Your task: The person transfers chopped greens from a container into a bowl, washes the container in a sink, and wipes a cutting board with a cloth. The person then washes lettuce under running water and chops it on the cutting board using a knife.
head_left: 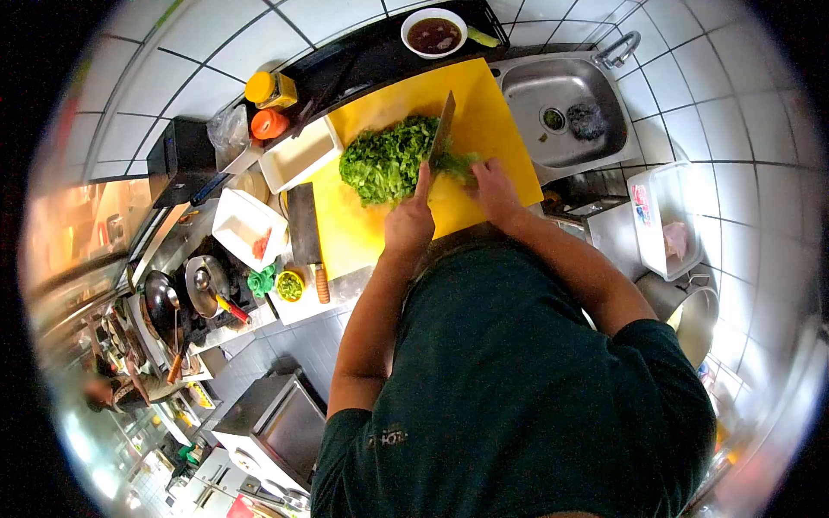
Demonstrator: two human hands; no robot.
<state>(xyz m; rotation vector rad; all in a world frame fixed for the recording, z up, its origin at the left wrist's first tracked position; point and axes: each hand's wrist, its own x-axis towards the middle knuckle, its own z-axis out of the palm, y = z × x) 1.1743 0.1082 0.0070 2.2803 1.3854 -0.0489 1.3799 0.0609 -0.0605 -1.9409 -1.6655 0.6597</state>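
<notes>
A heap of chopped leafy greens (pixel 393 160) lies on the yellow cutting board (pixel 345 220). My left hand (pixel 409 223) is closed round the handle of a large knife (pixel 444 128), one finger stretched forward near the blade. The blade stands at the right side of the heap, pointing away from me. To its right, my right hand (pixel 496 192) has its fingers bent against the loose end of the greens, holding them on the board. Its fingertips are partly hidden by leaves.
A sink (pixel 566 86) is right of the board, a bowl of dark liquid (pixel 434 35) behind it. At left are a white tray (pixel 300 155), a cleaver (pixel 303 226), a white container (pixel 246 226) and pans (pixel 207 285). Another person (pixel 129 390) is at far left.
</notes>
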